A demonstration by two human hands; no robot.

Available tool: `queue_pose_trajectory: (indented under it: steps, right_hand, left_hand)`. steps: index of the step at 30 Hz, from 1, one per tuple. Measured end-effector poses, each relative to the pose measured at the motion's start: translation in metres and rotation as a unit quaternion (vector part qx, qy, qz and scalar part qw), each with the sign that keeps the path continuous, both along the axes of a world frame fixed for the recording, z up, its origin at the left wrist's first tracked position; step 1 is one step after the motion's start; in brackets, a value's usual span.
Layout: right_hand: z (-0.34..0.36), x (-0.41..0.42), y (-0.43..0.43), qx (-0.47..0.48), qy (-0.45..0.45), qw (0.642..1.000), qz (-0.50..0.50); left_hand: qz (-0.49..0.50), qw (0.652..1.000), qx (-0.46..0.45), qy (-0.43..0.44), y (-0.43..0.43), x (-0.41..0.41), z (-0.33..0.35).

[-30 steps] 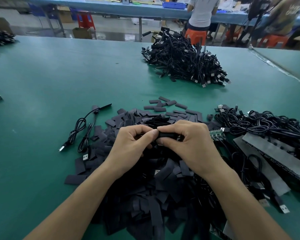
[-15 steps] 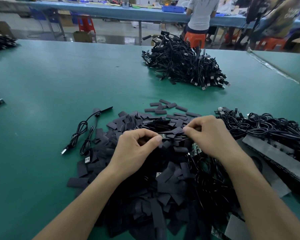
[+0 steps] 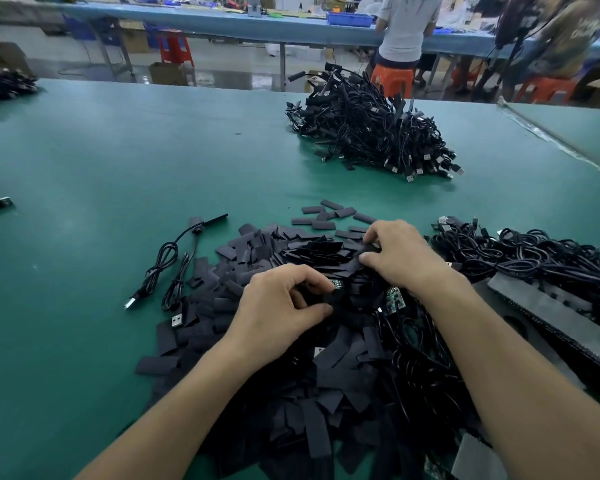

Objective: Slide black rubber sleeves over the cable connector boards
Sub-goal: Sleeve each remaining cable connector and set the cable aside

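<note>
A heap of flat black rubber sleeves covers the green table in front of me. My left hand pinches a small connector board with a black sleeve partly over it, thumb and forefinger curled round it. My right hand reaches into the far side of the heap and pinches a loose black sleeve. A second green connector board lies bare on the heap under my right wrist, its cable running off to the right.
A tangle of unsleeved black cables lies to the right, beside grey foam strips. A large pile of cables sits at the far middle. Two finished cables lie left of the heap. People sit at a blue bench behind.
My hands have come apart. The right hand moved away to the far right side of the heap and picked at a sleeve, while the left hand stayed holding the board.
</note>
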State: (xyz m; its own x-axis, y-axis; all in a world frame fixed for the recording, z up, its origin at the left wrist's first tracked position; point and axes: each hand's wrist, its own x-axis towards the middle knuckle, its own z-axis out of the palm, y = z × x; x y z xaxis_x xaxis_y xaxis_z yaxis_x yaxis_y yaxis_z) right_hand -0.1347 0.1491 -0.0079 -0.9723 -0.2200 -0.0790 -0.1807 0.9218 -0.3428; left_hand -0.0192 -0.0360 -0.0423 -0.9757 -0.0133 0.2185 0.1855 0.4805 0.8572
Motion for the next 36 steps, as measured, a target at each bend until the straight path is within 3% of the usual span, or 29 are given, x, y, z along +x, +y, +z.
queue_pose_trajectory:
  steps: [6, 9, 11, 15, 23, 36]
  right_hand:
    - [0.009, 0.026, 0.013, -0.145, 0.061, 0.987, -0.019]
    - [0.022, 0.050, 0.011, -0.289, -0.003, 0.957, 0.021]
    - [0.024, 0.064, 0.005, -0.333, -0.054, 0.939, 0.073]
    - [0.016, 0.079, -0.005, -0.346, -0.047, 0.930, 0.114]
    - [0.006, 0.087, -0.019, -0.224, 0.154, 0.949, 0.161]
    - [0.012, 0.071, 0.008, -0.354, 0.105, 0.927, 0.061]
  left_hand:
    - [0.002, 0.998, 0.063, 0.009, 0.000, 0.000, 0.002]
    - [0.009, 0.991, 0.132, 0.001, 0.002, 0.000, 0.007]
    - [0.002, 0.986, 0.163, -0.014, 0.001, 0.000, 0.008]
    - [-0.001, 0.986, 0.167, -0.012, -0.001, -0.003, 0.004]
    - [-0.010, 0.978, 0.208, -0.012, 0.000, -0.003, 0.007]
    - [-0.004, 0.978, 0.207, -0.012, -0.004, -0.004, 0.003]
